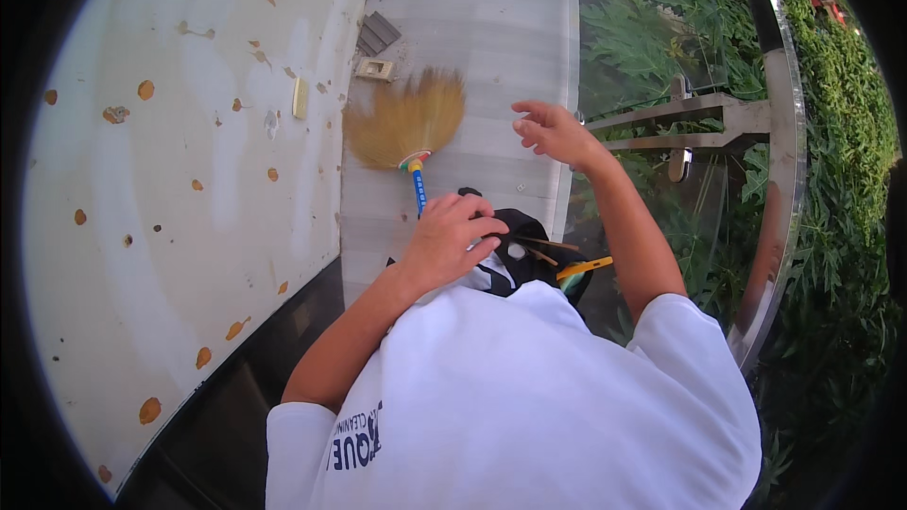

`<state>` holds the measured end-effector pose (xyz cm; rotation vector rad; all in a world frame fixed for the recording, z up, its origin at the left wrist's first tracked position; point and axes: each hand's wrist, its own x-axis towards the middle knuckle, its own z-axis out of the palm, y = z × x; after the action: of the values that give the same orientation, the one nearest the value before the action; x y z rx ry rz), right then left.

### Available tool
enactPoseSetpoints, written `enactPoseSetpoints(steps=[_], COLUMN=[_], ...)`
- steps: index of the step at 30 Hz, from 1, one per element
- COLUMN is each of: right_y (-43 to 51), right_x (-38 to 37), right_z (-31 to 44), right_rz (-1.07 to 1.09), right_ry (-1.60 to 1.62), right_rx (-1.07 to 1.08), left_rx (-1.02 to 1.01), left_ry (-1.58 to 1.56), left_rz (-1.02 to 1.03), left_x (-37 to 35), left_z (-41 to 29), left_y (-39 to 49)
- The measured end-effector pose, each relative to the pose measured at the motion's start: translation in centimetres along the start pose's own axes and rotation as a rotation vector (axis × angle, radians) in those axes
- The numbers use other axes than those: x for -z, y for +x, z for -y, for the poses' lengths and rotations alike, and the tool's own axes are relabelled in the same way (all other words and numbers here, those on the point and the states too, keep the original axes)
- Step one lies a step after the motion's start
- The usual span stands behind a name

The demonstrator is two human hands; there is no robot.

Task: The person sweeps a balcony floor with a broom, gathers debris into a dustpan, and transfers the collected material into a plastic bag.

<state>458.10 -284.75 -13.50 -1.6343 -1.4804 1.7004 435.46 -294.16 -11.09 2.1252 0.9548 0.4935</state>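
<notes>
My left hand (453,235) is in front of my waist, its fingers bent and the thumb apart; I see nothing between them. Below it, a blue handle (419,188) of a grass broom passes out of sight behind the hand. The broom's straw head (411,120) is fanned out over the floor. Close to my left fingertips is a black pouch (524,223) at my waist, with thin wooden sticks (549,244) and a yellow tool handle (584,267) poking out. My right hand (551,133) is raised near the glass railing, fingers loosely bent and holding nothing.
A patched white wall (177,191) with an outlet plate (300,98) stands on the left. Dark ribbed pieces (379,33) and a cream electrical box (375,69) lie on the grey floor (524,35) by the wall. At right runs a glass railing with a metal handrail (783,99), foliage beyond.
</notes>
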Motion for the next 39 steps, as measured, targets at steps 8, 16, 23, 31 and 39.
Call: enactPoseSetpoints(steps=[8,16,23,31,39], right_y=[-12.5,-17.5,-17.8,-13.7,-9.1], right_x=[3.7,0.5,0.7,-4.1,-8.3], right_z=[-3.3,-5.7,-3.5,-0.1,3.9], right_rz=[-0.648,-0.808,-0.803,-0.070,-0.287], right_ry=[0.128,0.258,0.155,0.154,0.292], right_rx=[-0.140,-0.312,-0.316,0.114,0.146], left_rx=[-0.209,-0.496,-0.683,-0.203,0.413], left_ry=[0.501,0.710,0.621,-0.053,-1.010], left_rz=[0.811,0.958,0.732,0.268,-0.194], left_x=[-9.2,-10.3,-5.8,4.0,4.5], left_z=[-3.2,-0.8,-1.9,-2.9,-0.5], left_y=[5.1,5.3,5.3,8.2,7.2])
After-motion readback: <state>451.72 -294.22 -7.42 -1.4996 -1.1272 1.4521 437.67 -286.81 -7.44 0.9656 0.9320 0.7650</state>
